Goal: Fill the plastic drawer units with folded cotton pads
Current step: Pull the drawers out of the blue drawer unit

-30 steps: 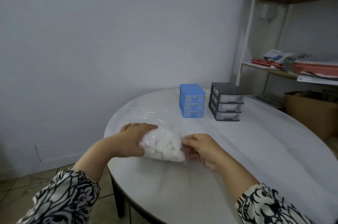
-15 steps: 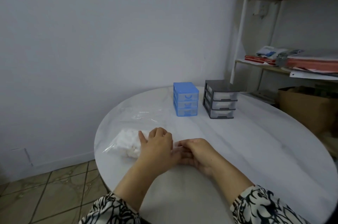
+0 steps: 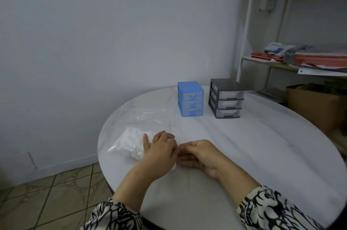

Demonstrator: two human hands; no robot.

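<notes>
We judge the main risk here to be the bag [image 3: 129,145] of cotton pads [image 3: 134,142] sliding or tearing unevenly as its mouth is worked open: the clear plastic is slick on the smooth counter [image 3: 244,154], the bag lies close to the near-left edge, and a sharp pull could send pads over that edge onto the tiled floor [image 3: 56,188]. A second risk, as we see it, is scattering loose pads across the counter, which would spoil any folding.

The pads look like a soft white clump, bunched inside the transparent bag, with crinkled film trailing to the left. The bag sits at the near left of the counter, well apart from the 2 drawer units. Our left hand [image 3: 159,151] rests over the right end of the bag, fingers curled down onto the plastic, seemingly gripping it. Our right hand [image 3: 199,156] is just beside it, fingers bent inward toward the bag's end; whether they actually pinch the film we cannot tell.

The blue drawer unit [image 3: 190,98] and the grey drawer unit [image 3: 226,97] stand side by side at the far middle, each with 3 drawers pushed in. Another flat clear bag [image 3: 148,115] lies between them and the pads.
</notes>
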